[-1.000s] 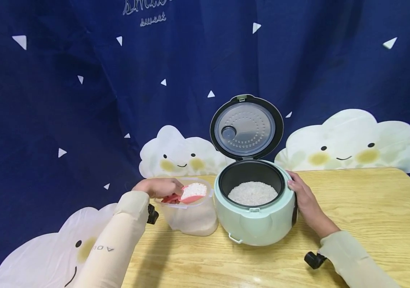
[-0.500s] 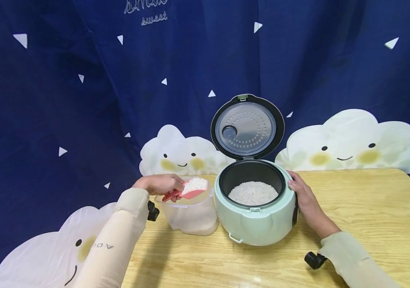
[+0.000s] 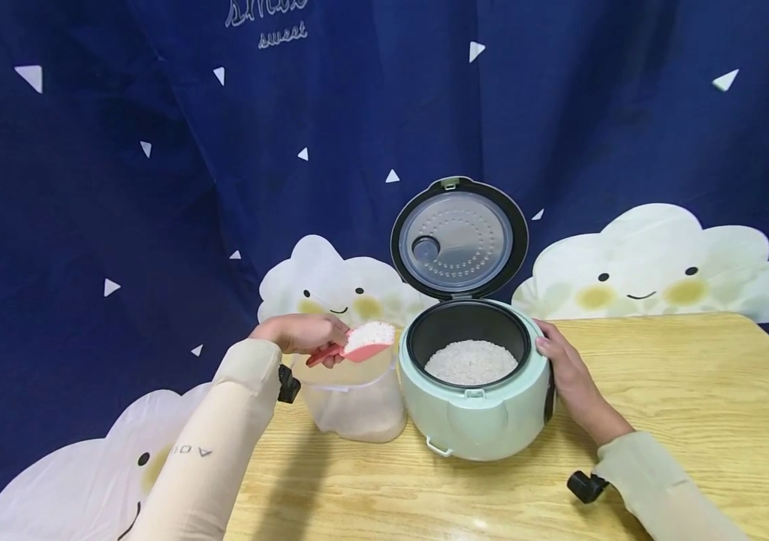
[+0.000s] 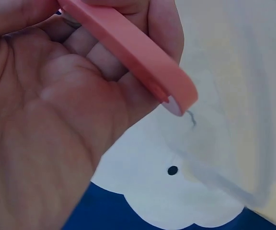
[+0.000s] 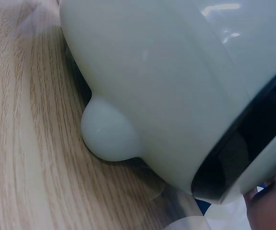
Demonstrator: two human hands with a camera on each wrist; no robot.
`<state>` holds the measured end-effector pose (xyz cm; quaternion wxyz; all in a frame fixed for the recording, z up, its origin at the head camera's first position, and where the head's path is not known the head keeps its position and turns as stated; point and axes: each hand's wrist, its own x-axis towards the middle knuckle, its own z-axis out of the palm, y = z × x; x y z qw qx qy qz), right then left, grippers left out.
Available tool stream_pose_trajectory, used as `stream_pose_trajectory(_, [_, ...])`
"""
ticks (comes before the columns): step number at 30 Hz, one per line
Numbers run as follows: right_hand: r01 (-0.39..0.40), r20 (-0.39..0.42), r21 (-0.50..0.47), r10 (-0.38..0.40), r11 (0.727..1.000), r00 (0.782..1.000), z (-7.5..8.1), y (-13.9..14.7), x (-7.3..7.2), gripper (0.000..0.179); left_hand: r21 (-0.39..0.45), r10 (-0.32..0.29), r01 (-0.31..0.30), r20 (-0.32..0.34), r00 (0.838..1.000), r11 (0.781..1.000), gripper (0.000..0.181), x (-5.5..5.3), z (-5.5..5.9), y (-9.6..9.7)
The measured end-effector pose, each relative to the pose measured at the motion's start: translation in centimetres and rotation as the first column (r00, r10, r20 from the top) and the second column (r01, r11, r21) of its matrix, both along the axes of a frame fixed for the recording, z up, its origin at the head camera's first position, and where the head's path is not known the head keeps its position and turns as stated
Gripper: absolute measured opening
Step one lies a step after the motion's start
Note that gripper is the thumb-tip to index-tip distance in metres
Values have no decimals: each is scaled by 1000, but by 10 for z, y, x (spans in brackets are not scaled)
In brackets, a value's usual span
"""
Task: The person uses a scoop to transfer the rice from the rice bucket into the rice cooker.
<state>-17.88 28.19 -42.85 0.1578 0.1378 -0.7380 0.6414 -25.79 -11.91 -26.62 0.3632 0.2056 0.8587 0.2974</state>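
Observation:
My left hand (image 3: 303, 334) grips the handle of a pink scoop (image 3: 364, 352) heaped with white rice. It hovers over a translucent plastic container (image 3: 360, 413) that has more rice inside. In the left wrist view, the fingers curl around the scoop's flat handle (image 4: 133, 48). To the container's right stands a mint-green rice cooker (image 3: 479, 424), its lid (image 3: 459, 240) raised and white rice (image 3: 471, 362) lying in the dark inner pot. My right hand (image 3: 570, 376) holds the cooker's right side near the rim. Part of that hand (image 5: 274, 206) shows at the right wrist view's corner.
Both vessels stand close together on a light wooden table (image 3: 668, 421). Behind the table hangs a dark blue curtain (image 3: 330, 113) printed with clouds and white triangles. The open lid rises at the cooker's back.
The left hand has raised the rice-filled scoop from inside the container to above its rim, shifting slightly right. The right hand has stayed at the cooker.

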Motion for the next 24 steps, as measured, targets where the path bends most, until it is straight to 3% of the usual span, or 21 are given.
stream_pose_trajectory(6, [2, -22, -17, -2, 1000, 1000, 1, 0, 0, 49, -19, -25, 24, -2, 1000, 1000, 22, 1, 13, 15])
stream_pose_trajectory(12, [5, -24, -16, -5, 1000, 1000, 2, 0, 0, 49, -89, -86, 81, -46, 995, 993, 21, 1, 22, 33])
stream_pose_trajectory(20, [9, -19, -14, -10, 1000, 1000, 2, 1, 0, 49, -113, -120, 113, -57, 991, 987, 22, 1, 29, 60])
stream_pose_trajectory(24, [10, -13, -12, -10, 1000, 1000, 2, 0, 0, 49, -129, -147, 134, -97, 984, 983, 23, 2, 33, 69])
